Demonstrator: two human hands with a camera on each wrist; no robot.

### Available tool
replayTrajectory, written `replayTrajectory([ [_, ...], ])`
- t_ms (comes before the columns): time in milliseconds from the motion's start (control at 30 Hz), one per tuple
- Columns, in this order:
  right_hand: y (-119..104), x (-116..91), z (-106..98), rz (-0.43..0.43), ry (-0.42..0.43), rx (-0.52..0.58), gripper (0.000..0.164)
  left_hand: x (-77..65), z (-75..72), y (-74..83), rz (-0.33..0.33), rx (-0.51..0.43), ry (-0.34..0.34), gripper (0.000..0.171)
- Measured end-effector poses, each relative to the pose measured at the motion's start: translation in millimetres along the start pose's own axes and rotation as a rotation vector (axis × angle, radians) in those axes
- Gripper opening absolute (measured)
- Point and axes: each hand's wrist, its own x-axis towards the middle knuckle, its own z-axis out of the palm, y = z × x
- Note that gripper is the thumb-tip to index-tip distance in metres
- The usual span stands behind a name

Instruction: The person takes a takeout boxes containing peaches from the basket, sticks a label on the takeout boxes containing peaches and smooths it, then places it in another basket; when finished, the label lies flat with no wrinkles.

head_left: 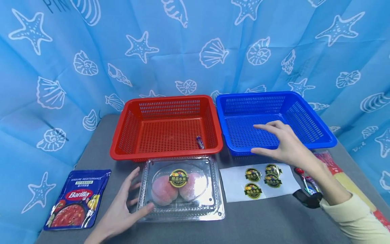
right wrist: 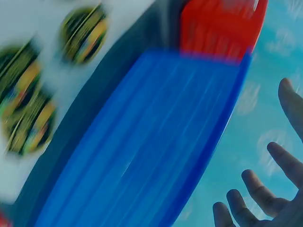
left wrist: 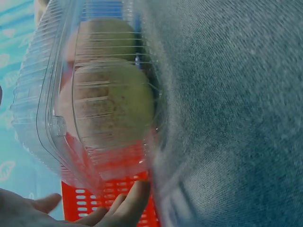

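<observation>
A transparent plastic clamshell box (head_left: 182, 215) holds two peaches (head_left: 165, 190), with a black-and-gold round sticker (head_left: 178, 178) on its lid. My left hand (head_left: 123, 203) is at the box's left side, thumb by the front left corner and fingers spread; whether it touches the box, I cannot tell. In the left wrist view its fingers (left wrist: 135, 201) lie near one end of the box. My right hand (head_left: 284, 142) hovers over the front of the blue basket (head_left: 253, 98), thumb and fingers apart, holding nothing. Spread fingers (right wrist: 259, 189) also show in the right wrist view.
A white sticker sheet (head_left: 231, 184) bearing several fruit labels lies right of the box. Behind the box stands a red basket (head_left: 170, 156) with a small purple battery-like item (head_left: 199, 142) inside. A blue Barilla pouch (head_left: 77, 200) lies left; a red-and-yellow packet (head_left: 350, 184) lies right.
</observation>
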Motion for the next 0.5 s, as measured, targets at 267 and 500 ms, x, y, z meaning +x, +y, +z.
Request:
replayTrajectory([
  [267, 92, -10, -36, 0.237, -0.006, -0.035, 0.095, 3.7, -2.7, -0.6, -0.213, -0.145, -0.121, 0.104],
  [500, 139, -32, -57, 0.496, -0.104, -0.021, 0.112, 3.7, -2.8, -3.6, -0.224, -0.138, -0.154, 0.102],
])
